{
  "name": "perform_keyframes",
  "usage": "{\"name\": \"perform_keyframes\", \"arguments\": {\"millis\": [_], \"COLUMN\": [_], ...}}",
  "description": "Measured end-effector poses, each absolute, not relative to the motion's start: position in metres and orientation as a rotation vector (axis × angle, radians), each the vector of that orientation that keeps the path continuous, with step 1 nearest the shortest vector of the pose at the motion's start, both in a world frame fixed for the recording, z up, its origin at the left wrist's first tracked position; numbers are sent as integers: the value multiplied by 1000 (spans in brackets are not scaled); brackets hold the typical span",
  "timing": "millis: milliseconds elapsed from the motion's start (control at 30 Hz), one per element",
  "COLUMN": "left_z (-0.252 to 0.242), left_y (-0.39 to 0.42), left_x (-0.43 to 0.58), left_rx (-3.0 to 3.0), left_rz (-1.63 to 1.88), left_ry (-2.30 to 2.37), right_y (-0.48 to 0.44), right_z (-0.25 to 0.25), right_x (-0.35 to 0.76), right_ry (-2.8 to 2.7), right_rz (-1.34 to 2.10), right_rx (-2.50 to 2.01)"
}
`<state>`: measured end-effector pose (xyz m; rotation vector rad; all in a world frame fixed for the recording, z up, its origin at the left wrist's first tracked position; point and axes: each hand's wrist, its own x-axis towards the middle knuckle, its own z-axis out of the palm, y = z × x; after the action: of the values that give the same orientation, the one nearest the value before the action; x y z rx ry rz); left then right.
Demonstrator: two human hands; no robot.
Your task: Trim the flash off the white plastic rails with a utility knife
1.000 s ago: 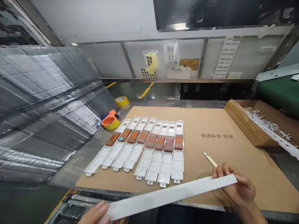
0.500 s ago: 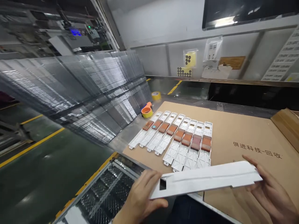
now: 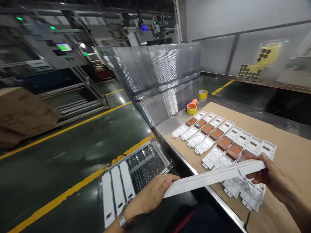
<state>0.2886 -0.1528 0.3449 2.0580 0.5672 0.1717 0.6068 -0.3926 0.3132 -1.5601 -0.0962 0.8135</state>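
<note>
I hold a long white plastic strip (image 3: 213,176) by both ends, above the table's near edge. My left hand (image 3: 152,194) grips its left end, fingers curled over the top. My right hand (image 3: 272,176) grips its right end with fingers wrapped round it. Behind the strip, a row of several white plastic plates (image 3: 218,139) with brown pads lies on a cardboard sheet (image 3: 286,155).
A clear tray (image 3: 136,171) with three white strips sits low, left of the table. A stack of clear trays (image 3: 160,81) stands at the table's far left. An orange tape dispenser (image 3: 191,107) and a yellow tape roll (image 3: 203,94) lie beyond the plates.
My view has swung left, bringing the floor and the low tray into sight. The strip has tilted onto its edge and both hands have moved left with it.
</note>
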Motion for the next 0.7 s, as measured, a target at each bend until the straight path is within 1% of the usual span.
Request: {"name": "perform_keyframes", "arguments": {"millis": [200, 333, 400, 467, 600, 700], "left_z": [348, 338, 326, 312, 283, 264], "left_y": [-142, -132, -126, -122, -116, -111], "left_x": [272, 264, 259, 252, 239, 225], "left_rx": [1973, 1830, 1715, 1619, 1404, 1287], "left_rz": [242, 22, -102, -154, -128, 40], "left_ry": [523, 402, 394, 415, 448, 543], "right_y": [-347, -321, -309, -296, -275, -275], "right_z": [312, 318, 322, 327, 342, 349], "right_x": [607, 602, 598, 592, 577, 571], "right_ry": [-196, -259, -273, -317, -418, -436], "right_rz": [897, 896, 920, 945, 935, 920], "right_rx": [-1689, -1731, -1752, -1764, -1688, -1609]}}
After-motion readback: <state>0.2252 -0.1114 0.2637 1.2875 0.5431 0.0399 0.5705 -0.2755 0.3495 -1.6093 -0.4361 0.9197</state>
